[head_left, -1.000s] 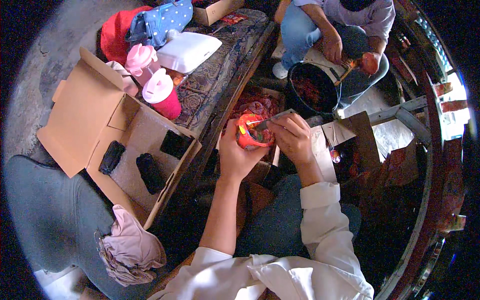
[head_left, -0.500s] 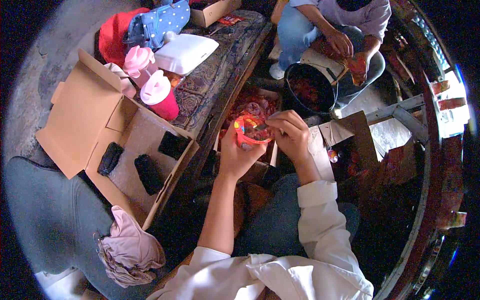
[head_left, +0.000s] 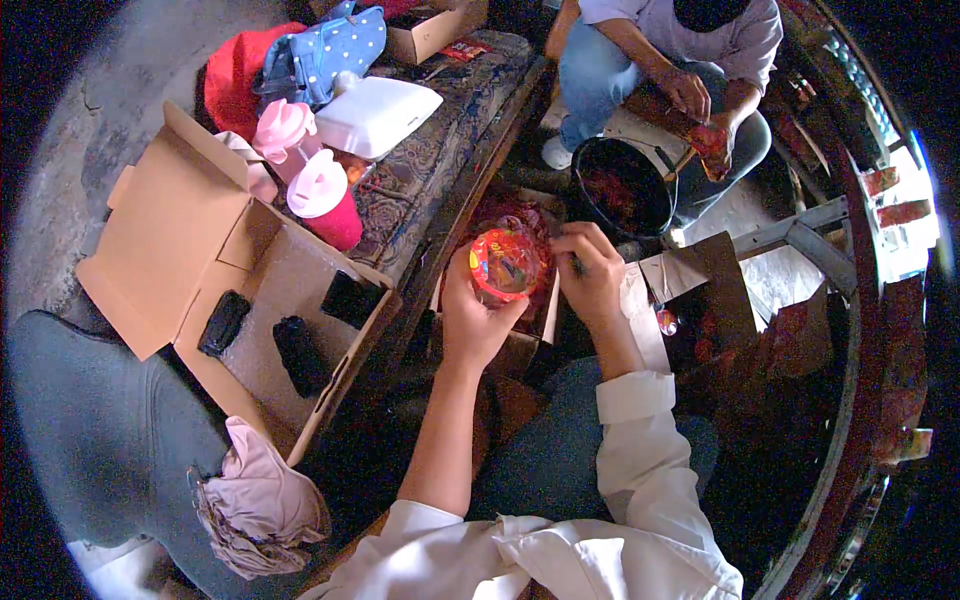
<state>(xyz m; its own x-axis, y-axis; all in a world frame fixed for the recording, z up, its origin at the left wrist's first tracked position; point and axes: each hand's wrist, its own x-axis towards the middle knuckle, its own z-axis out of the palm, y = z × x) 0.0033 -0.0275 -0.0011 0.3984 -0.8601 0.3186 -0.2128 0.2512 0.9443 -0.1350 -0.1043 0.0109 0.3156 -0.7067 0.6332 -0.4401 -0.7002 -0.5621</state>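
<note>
My left hand is wrapped round a clear plastic cup with red and yellow printing and a red rim. The cup faces up toward me. Just to its right is my right hand, its fingers curled together close to the rim. Whether anything small sits in that pinch is hidden. Below and behind the cup stands a cardboard box holding reddish wrappers.
Left, an open carton holds several black bundles. Pink-lidded cups and a white foam box rest on a patterned mat. Ahead, a person sits by a black bucket. A mauve cloth lies lower left.
My right hand has drawn slightly right, away from the cup's rim. The cup has turned a little in my left hand, showing more of its printed side.
</note>
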